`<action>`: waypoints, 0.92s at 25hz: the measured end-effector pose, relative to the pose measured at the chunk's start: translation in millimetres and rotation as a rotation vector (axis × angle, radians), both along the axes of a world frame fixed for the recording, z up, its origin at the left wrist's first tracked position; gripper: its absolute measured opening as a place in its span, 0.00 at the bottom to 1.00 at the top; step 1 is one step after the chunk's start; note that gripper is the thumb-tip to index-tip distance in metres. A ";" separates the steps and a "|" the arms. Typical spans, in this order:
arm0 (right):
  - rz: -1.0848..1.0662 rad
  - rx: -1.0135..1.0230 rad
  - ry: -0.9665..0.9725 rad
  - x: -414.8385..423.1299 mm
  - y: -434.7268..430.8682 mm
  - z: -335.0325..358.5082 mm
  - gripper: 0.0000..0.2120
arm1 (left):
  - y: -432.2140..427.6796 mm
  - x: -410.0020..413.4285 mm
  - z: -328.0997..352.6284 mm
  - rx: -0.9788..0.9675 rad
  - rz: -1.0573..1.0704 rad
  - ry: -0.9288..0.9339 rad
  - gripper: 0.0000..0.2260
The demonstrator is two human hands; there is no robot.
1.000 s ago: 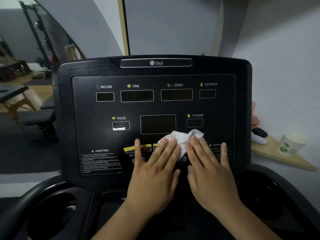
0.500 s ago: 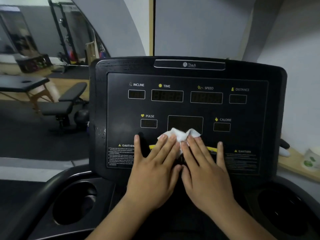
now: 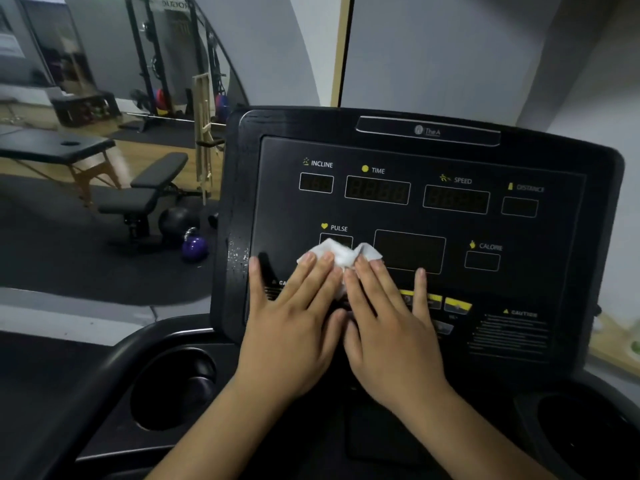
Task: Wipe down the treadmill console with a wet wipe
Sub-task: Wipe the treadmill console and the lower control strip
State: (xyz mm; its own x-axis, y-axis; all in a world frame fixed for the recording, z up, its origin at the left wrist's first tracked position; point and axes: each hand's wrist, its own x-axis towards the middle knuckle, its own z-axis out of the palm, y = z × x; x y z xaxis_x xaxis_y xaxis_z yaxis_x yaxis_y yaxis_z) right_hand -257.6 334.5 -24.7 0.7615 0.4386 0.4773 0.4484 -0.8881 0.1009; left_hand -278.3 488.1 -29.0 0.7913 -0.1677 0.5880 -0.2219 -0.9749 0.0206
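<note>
The black treadmill console (image 3: pixel 540 157) fills the middle and right of the head view, with labelled windows for incline, time, speed, distance, pulse and calorie. A crumpled white wet wipe (image 3: pixel 341 252) lies on its lower left face, over the pulse window. My left hand (image 3: pixel 294 320) and my right hand (image 3: pixel 388 323) lie flat side by side, fingers spread, pressing the wipe against the panel. Most of the wipe is hidden under my fingers. Wet droplets show on the console's left edge (image 3: pixel 237 252).
Cup holders sit at the lower left (image 3: pixel 173 389) and lower right (image 3: pixel 585 431) of the console base. A wooden shelf (image 3: pixel 616 344) stands to the right. To the left are a weight bench (image 3: pixel 145 192), a purple kettlebell (image 3: pixel 194 245) and a massage table (image 3: pixel 55 147).
Both hands have slid the wipe leftward across the lower panel, from below the centre window to the pulse window. The yellow buttons now show to the right of my hands. The camera has turned left.
</note>
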 end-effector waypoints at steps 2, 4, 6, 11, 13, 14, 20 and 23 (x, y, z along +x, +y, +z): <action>-0.019 -0.002 -0.018 9.0 14.1 13.5 0.28 | 7.3 7.9 11.7 -0.020 0.040 -0.015 0.23; -0.015 0.008 -0.012 8.5 24.3 13.0 0.28 | 12.9 6.1 10.5 -0.033 0.071 -0.005 0.24; 0.021 0.002 -0.012 0.2 28.2 0.8 0.29 | 17.2 -3.9 -3.6 -0.051 0.079 0.006 0.25; 0.090 -0.047 0.010 -5.8 41.3 -8.3 0.29 | 39.5 -13.2 -12.3 -0.008 0.093 -0.011 0.23; 0.089 -0.065 -0.014 3.9 56.8 7.3 0.29 | 49.9 -4.6 3.1 0.004 0.142 -0.017 0.23; 0.084 -0.058 -0.023 8.3 64.0 14.5 0.29 | 54.6 -0.5 9.1 -0.001 0.170 -0.013 0.24; 0.150 -0.056 0.018 -5.5 82.4 -2.9 0.29 | 64.7 -22.3 -17.3 -0.098 0.187 0.044 0.26; 0.177 -0.129 0.031 -1.9 88.3 -0.4 0.29 | 69.8 -20.4 -16.2 -0.122 0.158 0.070 0.26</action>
State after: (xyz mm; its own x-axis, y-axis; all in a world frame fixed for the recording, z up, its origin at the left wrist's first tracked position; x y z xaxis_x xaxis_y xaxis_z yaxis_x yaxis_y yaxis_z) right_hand -259.5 422.8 -25.1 0.6805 0.6228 0.3860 0.6010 -0.7758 0.1920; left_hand -298.7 557.9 -45.2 0.8418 0.0306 0.5389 -0.0603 -0.9868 0.1502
